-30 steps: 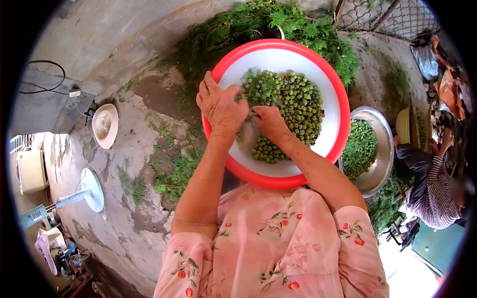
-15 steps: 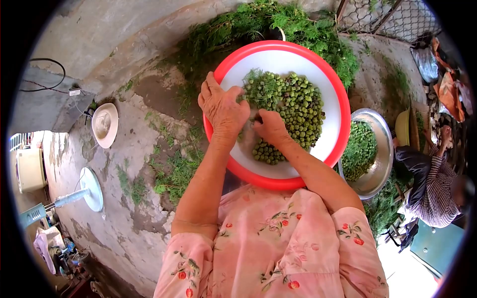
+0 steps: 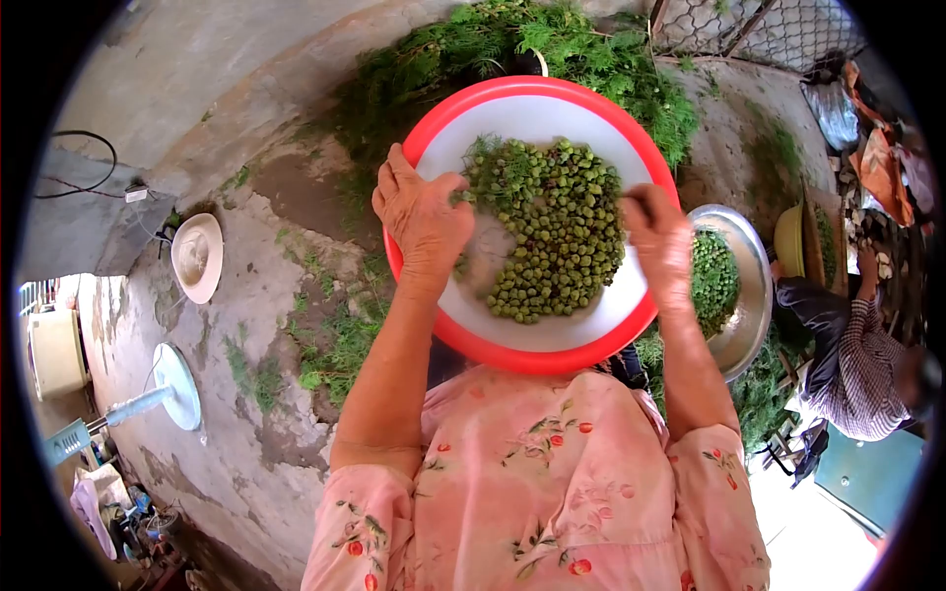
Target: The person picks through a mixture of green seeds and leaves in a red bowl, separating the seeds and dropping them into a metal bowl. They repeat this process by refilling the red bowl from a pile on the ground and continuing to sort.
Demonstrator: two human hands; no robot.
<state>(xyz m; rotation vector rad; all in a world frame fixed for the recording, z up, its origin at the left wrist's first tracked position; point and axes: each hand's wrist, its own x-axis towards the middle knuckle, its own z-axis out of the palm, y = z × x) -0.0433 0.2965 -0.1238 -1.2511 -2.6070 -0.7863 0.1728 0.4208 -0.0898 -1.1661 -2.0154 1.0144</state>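
A white basin with a red rim (image 3: 552, 361) is in front of me, holding many small round green fruits (image 3: 557, 246). Feathery green sprigs (image 3: 498, 172) lie among them at the upper left. My left hand (image 3: 422, 212) is at the basin's left side, thumb and fingers closed around a small green bit at their tips. Over the right side of the basin, my right hand (image 3: 658, 236) has its fingers curled together near the fruits; whatever they may hold is hidden.
A metal bowl (image 3: 754, 295) of green fruits stands at the right, with a seated person (image 3: 857, 364) beyond it. Leafy branches (image 3: 631, 89) lie behind the basin. A hat (image 3: 197, 258) and a pale blue fan (image 3: 177, 386) are at the left.
My right hand has moved from the middle of the basin to its right side. My left hand stays at the left side. The fruits now lie more fully in view.
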